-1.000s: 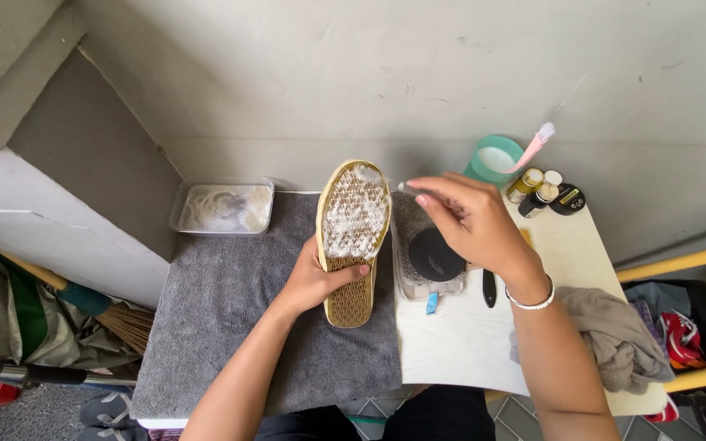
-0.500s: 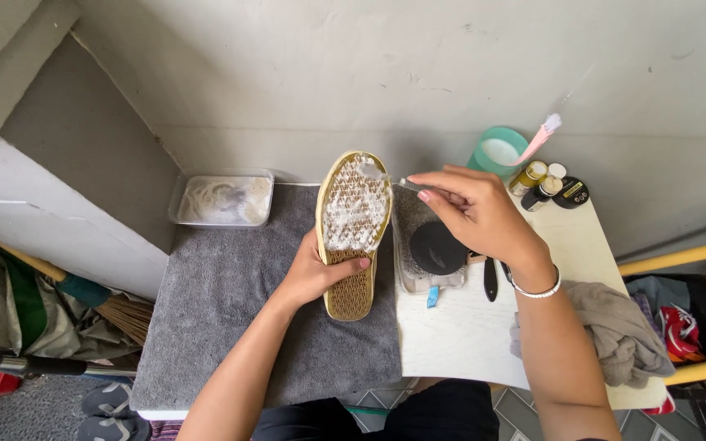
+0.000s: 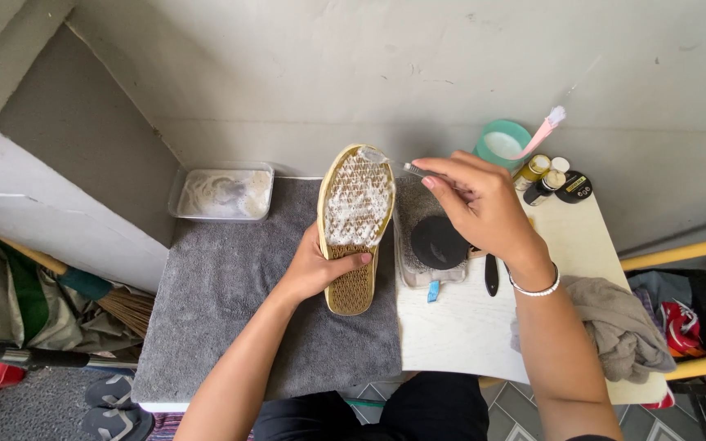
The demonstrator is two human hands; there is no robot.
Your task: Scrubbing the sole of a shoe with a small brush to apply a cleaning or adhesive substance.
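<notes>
Right hand [image 3: 480, 208] has shifted a bit left and down since the earlier frames, its brush tip now just beside the toe end of the shoe sole [image 3: 355, 224]; left hand [image 3: 320, 265] hasn't moved, sole still upright-ish on the grey towel [image 3: 230, 294]. Containers: clear plastic tray [image 3: 221, 193] far left on the towel, holds whitish soapy water or residue, can't tell which. Teal cup [image 3: 502, 140] at far right against the wall, pale liquid inside, pink toothbrush [image 3: 539, 132] leaning out of it. Small bottles and a round black tin [image 3: 574, 186] just beside the cup; contents not visible. Second clear tray [image 3: 422, 245] between sole and right hand, with a round black lid or puck in it, partly hidden by the hand. Sole: tan rim, woven lattice tread, white foam over the far two thirds, near heel part bare. Left hand is wrapped around the sole's middle, thumb across the tread. Right hand pinches a thin brush [image 3: 415, 170]; only its tip shows, the rest is covered by fingers. Grey rag [image 3: 614, 322] near right on the white table [image 3: 451, 327]. Broom [image 3: 116, 304] at left, cut off.
</notes>
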